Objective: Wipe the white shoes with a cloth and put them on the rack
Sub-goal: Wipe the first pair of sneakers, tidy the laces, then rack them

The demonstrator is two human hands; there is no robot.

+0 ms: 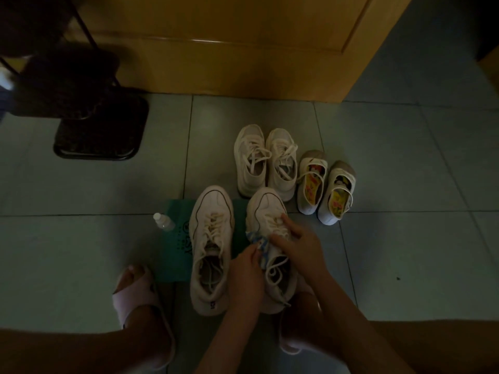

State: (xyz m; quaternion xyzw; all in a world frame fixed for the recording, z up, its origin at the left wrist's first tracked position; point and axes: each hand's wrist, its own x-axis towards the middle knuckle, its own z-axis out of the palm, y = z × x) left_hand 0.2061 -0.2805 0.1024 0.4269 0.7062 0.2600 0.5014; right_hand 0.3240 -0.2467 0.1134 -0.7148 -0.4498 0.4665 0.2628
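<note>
Wiping step in hand, rack step not yet begun. At 12 o'clock, brown wooden door (243, 49); at 10 o'clock, dark metal shoe rack (100, 130), well apart from the footwear. At 6 o'clock, green rectangular mat (175, 255) under two large white lace-up sneakers: left sneaker (210, 238) untouched, right sneaker (266, 209) clasped over its laces by right hand (297, 247). At 1 o'clock, second white laced pair (263, 160). Pinched in left hand (247, 273): blue-and-white patterned cloth (259, 242), pressed to the right sneaker's inner side. Next, probably: cloth drawn along the sidewall toward the toe, clasp kept firm. Small clear white-capped bottle (163, 222) at the mat's 10 o'clock corner. Dark print on mat and left heel tab (213, 305): too dim to read.
</note>
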